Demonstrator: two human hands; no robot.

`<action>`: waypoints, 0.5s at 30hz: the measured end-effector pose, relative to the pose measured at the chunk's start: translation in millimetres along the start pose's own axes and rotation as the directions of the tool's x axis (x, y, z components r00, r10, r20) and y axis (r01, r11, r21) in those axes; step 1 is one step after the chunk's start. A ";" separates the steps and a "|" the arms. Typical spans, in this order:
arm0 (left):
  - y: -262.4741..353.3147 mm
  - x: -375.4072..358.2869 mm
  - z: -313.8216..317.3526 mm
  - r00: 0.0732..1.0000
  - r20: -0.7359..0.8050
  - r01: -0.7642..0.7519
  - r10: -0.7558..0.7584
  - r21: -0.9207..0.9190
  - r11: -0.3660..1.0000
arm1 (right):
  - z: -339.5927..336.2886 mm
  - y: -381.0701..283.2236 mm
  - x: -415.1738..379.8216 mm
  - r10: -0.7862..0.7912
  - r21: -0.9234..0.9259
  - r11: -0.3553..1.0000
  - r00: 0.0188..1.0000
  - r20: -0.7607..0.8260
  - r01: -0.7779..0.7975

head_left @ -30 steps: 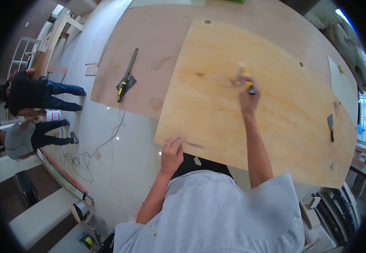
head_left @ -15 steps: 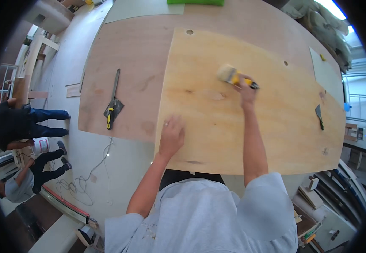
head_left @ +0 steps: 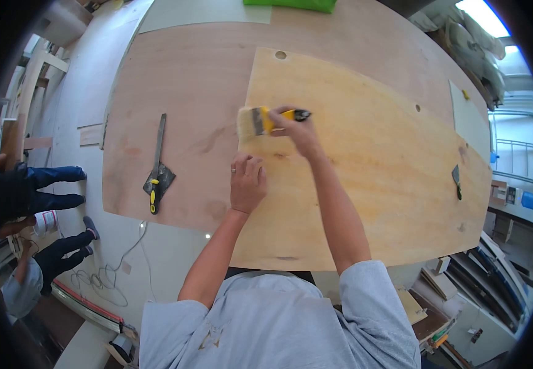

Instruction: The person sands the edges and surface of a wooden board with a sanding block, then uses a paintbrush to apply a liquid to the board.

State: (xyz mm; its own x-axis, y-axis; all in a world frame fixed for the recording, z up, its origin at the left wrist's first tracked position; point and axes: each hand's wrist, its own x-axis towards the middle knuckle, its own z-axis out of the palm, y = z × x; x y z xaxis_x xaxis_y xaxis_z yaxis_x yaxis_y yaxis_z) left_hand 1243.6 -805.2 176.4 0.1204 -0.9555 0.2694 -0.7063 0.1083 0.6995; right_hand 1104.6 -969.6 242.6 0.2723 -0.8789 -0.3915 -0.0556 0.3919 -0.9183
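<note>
My right hand [head_left: 297, 133] is wrapped round the yellow handle of a wide paintbrush [head_left: 258, 122]. Its pale bristles lie at the left edge of the light plywood board [head_left: 352, 184], pointing left. Just below the brush, my left hand [head_left: 248, 184] rests palm down on the board's left edge, fingers slightly bent and a ring on one of them. Beneath the board spreads a larger brownish sheet [head_left: 186, 80].
On the brownish sheet at left lie a long narrow tool with a yellow-black handle [head_left: 156, 175] and a dark flat blade [head_left: 165, 179]. A putty knife [head_left: 456, 182] lies at right. A green object [head_left: 291, 5] is at the far edge. Two people are at left, near a cable [head_left: 116, 277].
My right hand has swept the paintbrush left across the board to its left edge. My left hand stays near that edge, its fingers more bent. The camera view has shifted slightly.
</note>
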 end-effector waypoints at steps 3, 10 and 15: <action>2.8 7.4 -4.3 0.999 0.009 -0.031 0.031 0.021 0.999 | -86.0 24.7 6.5 -0.067 0.148 0.981 0.939 -0.337 0.123; 7.9 13.4 -7.0 0.999 0.029 -0.014 0.013 0.025 1.000 | -170.4 6.4 -68.5 -0.358 -0.399 0.917 0.502 -0.787 0.029; 6.3 12.9 -6.4 0.999 0.041 -0.018 0.016 0.050 0.999 | -33.9 -14.5 -6.0 -0.433 -0.292 0.890 0.850 -0.301 0.350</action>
State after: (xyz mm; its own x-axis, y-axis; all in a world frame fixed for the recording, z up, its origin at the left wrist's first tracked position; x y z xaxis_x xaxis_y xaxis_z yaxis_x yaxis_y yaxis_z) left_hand 1245.2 -815.1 188.6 0.0802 -0.9641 0.2532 -0.7424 0.1117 0.6606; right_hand 1071.2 -979.2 256.3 -0.0339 -0.9983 0.0476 -0.2347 -0.0384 -0.9713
